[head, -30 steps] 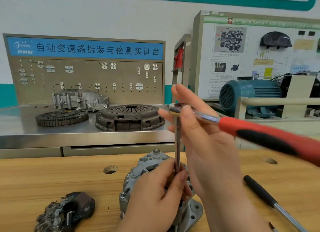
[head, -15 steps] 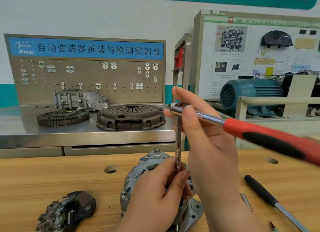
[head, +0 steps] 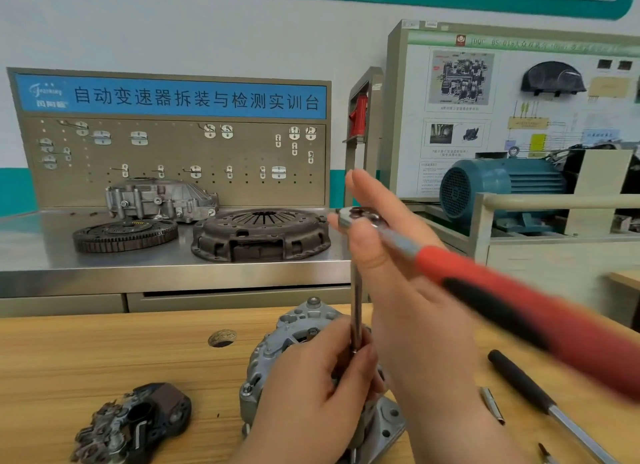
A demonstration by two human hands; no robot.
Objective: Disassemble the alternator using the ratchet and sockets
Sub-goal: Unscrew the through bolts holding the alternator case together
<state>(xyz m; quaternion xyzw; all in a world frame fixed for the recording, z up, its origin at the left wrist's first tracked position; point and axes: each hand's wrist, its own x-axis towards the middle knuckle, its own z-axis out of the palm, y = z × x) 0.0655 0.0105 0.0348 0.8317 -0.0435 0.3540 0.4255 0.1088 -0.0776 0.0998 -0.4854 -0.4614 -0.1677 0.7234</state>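
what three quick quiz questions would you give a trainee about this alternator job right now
1. True or false: the ratchet lies flat on the bench.
2. The left hand grips: A the extension bar, B a hammer, C pliers.
3. Fill in: the ratchet's handle is ___ and black.
Key: 1 false, the right hand holds it above the alternator; 2 A; 3 red.

A clutch cover point(head: 259, 233) and toothed flywheel point(head: 124, 235) lie side by side on a steel bench point(head: 34, 252).
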